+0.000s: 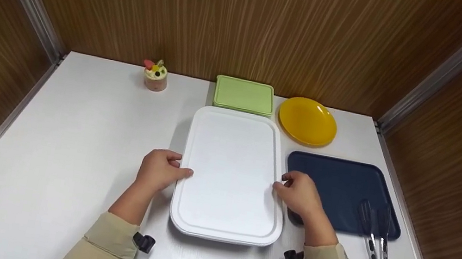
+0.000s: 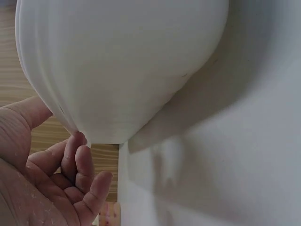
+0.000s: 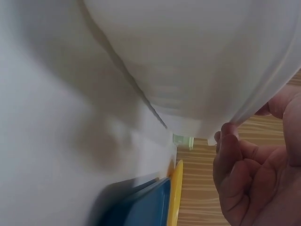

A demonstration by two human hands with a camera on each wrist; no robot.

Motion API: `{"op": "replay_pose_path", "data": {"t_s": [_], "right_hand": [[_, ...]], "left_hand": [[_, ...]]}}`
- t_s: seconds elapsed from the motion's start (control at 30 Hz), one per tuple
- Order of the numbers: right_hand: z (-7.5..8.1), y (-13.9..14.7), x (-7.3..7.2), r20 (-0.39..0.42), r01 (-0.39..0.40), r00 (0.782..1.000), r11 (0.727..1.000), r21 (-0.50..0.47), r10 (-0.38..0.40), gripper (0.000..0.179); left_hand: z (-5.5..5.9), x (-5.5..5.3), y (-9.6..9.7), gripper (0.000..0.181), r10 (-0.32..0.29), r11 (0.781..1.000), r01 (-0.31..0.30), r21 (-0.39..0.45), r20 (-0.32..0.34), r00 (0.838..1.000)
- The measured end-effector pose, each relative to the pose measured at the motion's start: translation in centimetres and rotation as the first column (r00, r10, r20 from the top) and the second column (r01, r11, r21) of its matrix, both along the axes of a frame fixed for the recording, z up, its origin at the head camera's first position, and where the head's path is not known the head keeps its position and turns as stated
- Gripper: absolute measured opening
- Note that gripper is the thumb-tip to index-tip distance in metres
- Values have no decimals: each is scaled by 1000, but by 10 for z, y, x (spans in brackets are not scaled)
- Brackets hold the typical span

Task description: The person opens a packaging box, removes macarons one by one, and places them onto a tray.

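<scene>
A large white lidded box point(image 1: 230, 174) stands in the middle of the table. My left hand point(image 1: 161, 168) grips its left rim, thumb on top of the lid and fingertips under the edge. On the opposite side my right hand point(image 1: 299, 193) holds the right rim the same way. In the left wrist view the fingertips point(image 2: 77, 139) touch the underside of the rim, beside the box's side wall point(image 2: 127, 70). The right wrist view shows the fingers point(image 3: 229, 141) curled under the rim, with the box's wall point(image 3: 174, 61) sloping down to the table.
Behind the box sits a light green lidded container point(image 1: 244, 95). A yellow plate point(image 1: 307, 120) and a dark blue tray point(image 1: 330, 183) lie to the right. Metal serving utensils point(image 1: 378, 257) rest partly on the tray. A dessert cup point(image 1: 156, 79) stands at the back left. Wood-grain panels point(image 1: 254, 21) enclose the table.
</scene>
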State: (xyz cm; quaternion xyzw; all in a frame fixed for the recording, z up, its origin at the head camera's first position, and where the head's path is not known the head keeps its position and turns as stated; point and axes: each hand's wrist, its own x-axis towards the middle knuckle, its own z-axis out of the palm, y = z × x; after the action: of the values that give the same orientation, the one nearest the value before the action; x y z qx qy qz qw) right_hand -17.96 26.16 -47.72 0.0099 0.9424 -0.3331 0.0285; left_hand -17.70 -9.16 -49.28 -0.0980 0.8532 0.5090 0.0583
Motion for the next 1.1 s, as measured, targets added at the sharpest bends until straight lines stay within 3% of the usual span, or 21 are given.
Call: {"op": "replay_pose_path", "data": {"t_s": [0.5, 0.73, 1.1], "right_hand": [[-1, 9, -4, 5, 21, 1000, 999, -35, -20, 28], [0, 11, -4, 8, 59, 998, 997, -42, -59, 26], [7, 10, -9, -2, 26, 1000, 999, -39, -26, 26]], "left_hand": [[2, -3, 7, 51, -21, 1000, 21, 22, 22, 1000], [0, -1, 12, 48, -1, 999, 1, 33, 19, 1000], [13, -5, 8, 47, 3, 999, -3, 45, 11, 1000]]}}
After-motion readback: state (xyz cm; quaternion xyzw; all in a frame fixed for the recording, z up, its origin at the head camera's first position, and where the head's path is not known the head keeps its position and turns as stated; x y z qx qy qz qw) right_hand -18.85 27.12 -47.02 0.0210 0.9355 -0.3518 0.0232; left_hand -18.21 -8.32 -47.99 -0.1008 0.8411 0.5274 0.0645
